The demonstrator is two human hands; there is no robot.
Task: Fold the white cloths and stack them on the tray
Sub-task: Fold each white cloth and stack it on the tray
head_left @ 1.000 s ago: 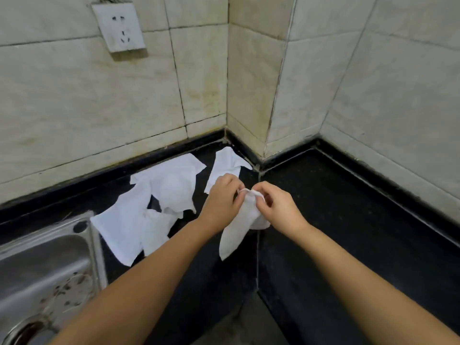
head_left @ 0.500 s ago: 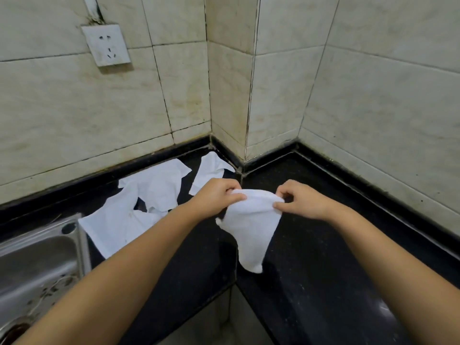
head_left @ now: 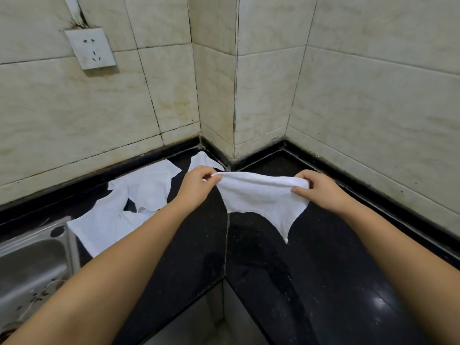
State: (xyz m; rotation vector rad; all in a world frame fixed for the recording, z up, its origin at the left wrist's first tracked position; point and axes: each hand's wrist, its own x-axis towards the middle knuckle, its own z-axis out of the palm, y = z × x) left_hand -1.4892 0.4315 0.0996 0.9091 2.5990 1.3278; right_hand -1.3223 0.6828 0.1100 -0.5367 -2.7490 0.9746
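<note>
A: Which step is in hand here?

B: I judge it is the opening of one cloth before the first fold. The left hand [head_left: 196,189] pinches one top corner of the held cloth [head_left: 261,197], and the right hand [head_left: 321,189] pinches the other top corner. The grip of each hand is closed on the upper edge, which is pulled nearly straight between them.

A: Where is this cloth exactly?

B: It hangs in the air above the black table [head_left: 311,270], in front of the tiled corner. Its lower part falls to a point and does not seem to touch the table.

A: And the other cloths?

B: Several unfolded cloths [head_left: 119,215] lie in a loose heap on the table to the left, between the wall and the steel sink [head_left: 29,265]. I see no tray in this view.

A: What does the next move call for?

B: Probably to bring the two corners together, or to lay the cloth flat on the table, so the edges meet evenly. The cloth is limp, so the hanging point may twist.
</note>
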